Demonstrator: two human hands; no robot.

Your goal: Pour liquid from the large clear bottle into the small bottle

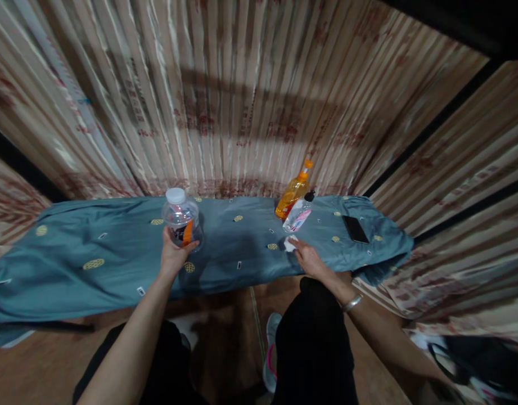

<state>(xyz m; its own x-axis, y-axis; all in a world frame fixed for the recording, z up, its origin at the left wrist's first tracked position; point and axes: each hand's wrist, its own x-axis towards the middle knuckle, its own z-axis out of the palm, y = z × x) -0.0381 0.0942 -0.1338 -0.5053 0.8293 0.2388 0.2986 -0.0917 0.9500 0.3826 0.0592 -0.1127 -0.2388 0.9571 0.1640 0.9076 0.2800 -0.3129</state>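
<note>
My left hand [176, 250] grips the lower part of a large clear plastic bottle [180, 215] with a white cap and a black and orange label. The bottle stands upright on a blue-green cloth [225, 247] patterned with yellow ovals. Over to the right, my right hand [307, 256] pinches a small crumpled white tissue [290, 243] against the cloth. Just beyond it stands a clear pump bottle [300, 214] with a black top and a pink and white label. Behind that is an orange bottle [291, 197] with an orange top.
A flat black object [355, 229], perhaps a phone, lies toward the right end of the cloth. Pleated beige curtains [242, 101] hang behind. Dark metal poles [436, 126] rise at the sides. A dark bag [482, 360] is on the floor at lower right.
</note>
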